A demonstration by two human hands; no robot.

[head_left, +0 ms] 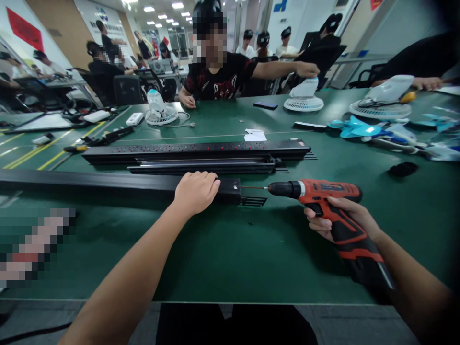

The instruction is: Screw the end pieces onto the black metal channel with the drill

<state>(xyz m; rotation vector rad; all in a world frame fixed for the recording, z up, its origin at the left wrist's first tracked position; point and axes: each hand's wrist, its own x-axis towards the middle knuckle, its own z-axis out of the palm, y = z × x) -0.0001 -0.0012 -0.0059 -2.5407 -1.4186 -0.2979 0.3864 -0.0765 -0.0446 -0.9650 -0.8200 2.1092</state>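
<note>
So I'm standing by this green table [223, 258], looking at a long black bar [118, 186] lying flat across it, its far-left end running out of my view. The left hand [197, 194] clasps it from above near its right end, fingers over the far edge, tips hidden. The right hand [362, 220] is wrapped round the handle of a red and black drill [334, 211], and the long bit [253, 187] reaches right up to the bar's end face. Can't tell if it's seated in anything.

Handling-wise, I reckon the bar is stiff and smooth, a bit slippery, and long enough to swing if you only take one end. Holding it down close to the bit seems right; for carrying I'd go two-handed, well apart. The thin dark strands [253, 201] at the end look bendy, so I'd keep fingers off those. The drill's probably heavy at the base, and the handle's the obvious hold. That skinny bit is likely the fragile part, tbh.
</note>
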